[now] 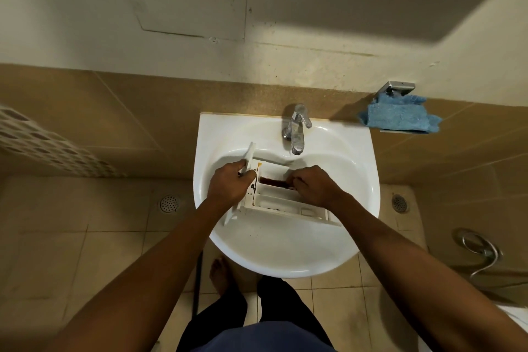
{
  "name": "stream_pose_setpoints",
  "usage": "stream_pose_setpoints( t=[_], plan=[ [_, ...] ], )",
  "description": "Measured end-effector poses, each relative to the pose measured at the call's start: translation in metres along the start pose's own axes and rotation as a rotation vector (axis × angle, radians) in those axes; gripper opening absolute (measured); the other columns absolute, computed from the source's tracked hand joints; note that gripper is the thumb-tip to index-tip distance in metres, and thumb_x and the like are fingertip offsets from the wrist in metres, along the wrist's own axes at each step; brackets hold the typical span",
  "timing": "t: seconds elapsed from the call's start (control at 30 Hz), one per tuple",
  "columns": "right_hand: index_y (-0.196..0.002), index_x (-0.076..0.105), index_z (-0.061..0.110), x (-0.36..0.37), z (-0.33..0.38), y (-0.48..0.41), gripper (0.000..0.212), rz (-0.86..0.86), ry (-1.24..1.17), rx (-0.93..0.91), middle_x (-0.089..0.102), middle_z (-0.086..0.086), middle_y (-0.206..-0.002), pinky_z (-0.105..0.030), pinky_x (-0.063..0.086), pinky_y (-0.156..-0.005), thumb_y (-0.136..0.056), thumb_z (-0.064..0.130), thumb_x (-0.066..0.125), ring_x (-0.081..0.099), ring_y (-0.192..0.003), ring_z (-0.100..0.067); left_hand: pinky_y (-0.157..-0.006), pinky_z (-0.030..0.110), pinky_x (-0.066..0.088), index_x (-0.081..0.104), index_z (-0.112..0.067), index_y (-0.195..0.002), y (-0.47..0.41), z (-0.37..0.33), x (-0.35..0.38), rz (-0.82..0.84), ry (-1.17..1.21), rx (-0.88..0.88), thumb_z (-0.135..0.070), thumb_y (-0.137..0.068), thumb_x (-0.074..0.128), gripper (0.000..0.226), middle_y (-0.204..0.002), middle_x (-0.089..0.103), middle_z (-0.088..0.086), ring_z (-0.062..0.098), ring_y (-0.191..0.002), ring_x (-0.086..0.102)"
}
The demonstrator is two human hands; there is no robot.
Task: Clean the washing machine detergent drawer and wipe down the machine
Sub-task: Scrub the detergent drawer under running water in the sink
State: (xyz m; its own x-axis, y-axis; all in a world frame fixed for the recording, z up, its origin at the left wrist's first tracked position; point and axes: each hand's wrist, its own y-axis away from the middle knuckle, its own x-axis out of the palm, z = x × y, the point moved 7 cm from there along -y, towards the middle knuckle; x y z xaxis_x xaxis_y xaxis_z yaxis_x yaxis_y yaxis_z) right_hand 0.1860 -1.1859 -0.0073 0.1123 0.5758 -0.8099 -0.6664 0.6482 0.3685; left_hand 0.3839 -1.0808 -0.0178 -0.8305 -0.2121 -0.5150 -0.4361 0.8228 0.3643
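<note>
Roughly midway: detergent drawer (274, 201) lies in washbasin (285, 263) centre, below the tap (297, 134). Left hand (228, 184) grips its front panel (249, 156); right hand (314, 186) curls at the brown residue (271, 181), can't tell around what. Residue uncleared; machine wipe-down looks pending.

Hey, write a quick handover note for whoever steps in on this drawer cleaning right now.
Left hand grips the detergent drawer by its front panel, holding it in the sink.
Right hand is curled at the drawer's right end; whether it holds a tool is unclear.
Done: drawer is out and in the basin.
To do: brown residue remains in one compartment; no water visible from the tap. Blue cloth sits on the wall shelf, for wiping the machine.
</note>
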Motion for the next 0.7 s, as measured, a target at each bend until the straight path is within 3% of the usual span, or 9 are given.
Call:
stream_pose_setpoints(
  t=[0.07, 0.2, 0.3, 0.4, 0.47, 0.53, 0.63, 0.7],
  plan=[
    [-0.107, 0.077, 0.011, -0.001, 0.007, 0.001, 0.029, -0.017, -0.12, -0.032, 0.077, -0.006, -0.105, -0.04, 0.052, -0.089, -0.096, 0.004, 0.052, 0.069, -0.1, -0.027, -0.086, 0.033, 0.052, 0.066, -0.018, -0.137, 0.0, 0.0, -0.003, 0.01, 0.012, 0.006, -0.031, -0.101, 0.057, 0.039, -0.106, 0.075, 0.008, 0.021, -0.091, 0.066],
    [-0.144, 0.059, 0.028, 0.021, 0.035, 0.011, 0.048, 0.128, -0.091, -0.176, 0.064, -0.002, -0.142, -0.035, 0.044, -0.108, -0.1, 0.012, 0.052, 0.057, -0.127, -0.022, -0.087, 0.038, 0.055, 0.07, -0.018, -0.129, 0.001, 0.0, -0.005, 0.036, 0.033, 0.015, -0.028, -0.102, 0.055, 0.032, -0.1, 0.075, 0.009, 0.023, -0.089, 0.067],
    [-0.131, 0.069, 0.025, 0.008, 0.012, 0.019, 0.036, 0.066, 0.087, -0.14, 0.072, -0.005, -0.124, -0.037, 0.049, -0.093, -0.101, 0.02, 0.05, 0.064, -0.113, -0.027, -0.079, 0.031, 0.049, 0.069, -0.018, -0.132, 0.003, 0.001, -0.006, 0.016, 0.055, 0.007, -0.028, -0.102, 0.057, 0.034, -0.091, 0.072, 0.002, 0.01, -0.08, 0.062],
    [-0.102, 0.076, 0.013, -0.002, -0.006, 0.021, 0.026, 0.108, 0.259, -0.075, 0.075, -0.009, -0.099, -0.035, 0.05, -0.076, -0.099, 0.023, 0.052, 0.069, -0.093, -0.031, -0.08, 0.031, 0.051, 0.065, -0.022, -0.139, 0.004, -0.002, 0.0, 0.039, 0.022, 0.048, -0.027, -0.101, 0.056, 0.039, -0.09, 0.073, 0.004, 0.014, -0.08, 0.064],
    [-0.096, 0.074, 0.01, -0.004, 0.006, 0.013, 0.024, 0.048, 0.244, -0.094, 0.075, -0.012, -0.094, -0.033, 0.045, -0.07, -0.098, 0.02, 0.052, 0.069, -0.089, -0.035, -0.08, 0.028, 0.048, 0.063, -0.023, -0.142, 0.003, -0.004, 0.003, 0.035, -0.017, 0.073, -0.028, -0.101, 0.056, 0.041, -0.097, 0.074, 0.005, 0.018, -0.086, 0.066],
    [-0.107, 0.073, 0.008, 0.001, 0.027, 0.008, 0.023, 0.008, 0.106, -0.154, 0.075, -0.014, -0.104, -0.035, 0.047, -0.077, -0.096, 0.014, 0.054, 0.068, -0.098, -0.036, -0.082, 0.027, 0.047, 0.062, -0.022, -0.143, 0.002, -0.003, 0.004, 0.022, -0.04, 0.088, -0.028, -0.101, 0.057, 0.042, -0.102, 0.075, 0.005, 0.018, -0.091, 0.066],
    [-0.138, 0.063, 0.015, 0.018, 0.04, 0.018, 0.042, 0.066, 0.066, -0.193, 0.067, -0.013, -0.132, -0.038, 0.046, -0.1, -0.097, 0.015, 0.053, 0.058, -0.123, -0.03, -0.082, 0.026, 0.047, 0.058, -0.02, -0.146, 0.004, -0.001, 0.005, 0.01, -0.043, 0.095, -0.028, -0.102, 0.057, 0.045, -0.105, 0.075, 0.004, 0.017, -0.092, 0.066],
    [-0.129, 0.066, 0.016, 0.023, 0.02, 0.027, 0.036, 0.034, 0.203, -0.102, 0.07, -0.013, -0.121, -0.037, 0.05, -0.086, -0.099, 0.027, 0.048, 0.063, -0.114, -0.033, -0.083, 0.026, 0.047, 0.056, -0.018, -0.148, 0.007, -0.002, 0.006, -0.009, -0.049, 0.1, -0.029, -0.101, 0.059, 0.048, -0.108, 0.074, 0.004, 0.015, -0.093, 0.065]
  ],
)
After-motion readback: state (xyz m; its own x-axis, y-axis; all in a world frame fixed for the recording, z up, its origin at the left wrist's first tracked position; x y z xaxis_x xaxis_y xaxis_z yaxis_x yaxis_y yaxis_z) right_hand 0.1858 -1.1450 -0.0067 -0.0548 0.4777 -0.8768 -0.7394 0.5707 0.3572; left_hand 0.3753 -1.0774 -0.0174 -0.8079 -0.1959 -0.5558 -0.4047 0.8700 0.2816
